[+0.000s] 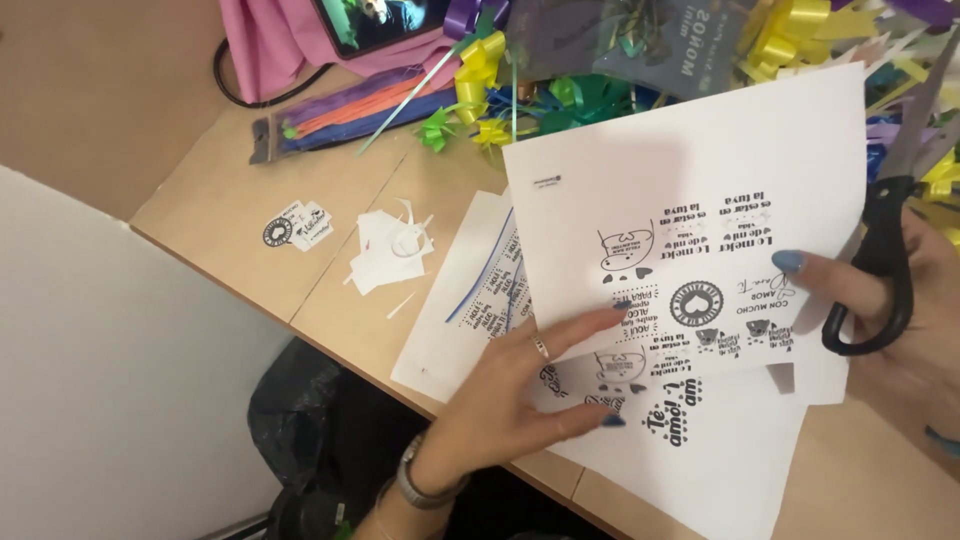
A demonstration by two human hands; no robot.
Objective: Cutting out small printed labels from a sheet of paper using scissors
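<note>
My left hand (500, 410) lies flat with fingers spread on a stack of white printed sheets (690, 460) at the table's front edge. A finger tip rests on the lower edge of a larger printed sheet (690, 180) that is lifted above the stack. My right hand (905, 320) holds black-handled scissors (885, 260), fingers through the loops, blades pointing up and away at the sheet's right edge. One right finger with a blue nail presses on the lifted sheet.
White paper scraps (390, 250) and two small cut-out labels (297, 226) lie on the wooden table (210, 200). A packet of coloured strips (350, 110) and a heap of ribbon bows (560, 90) sit at the back. A pink bag (280, 40) stands at the far left.
</note>
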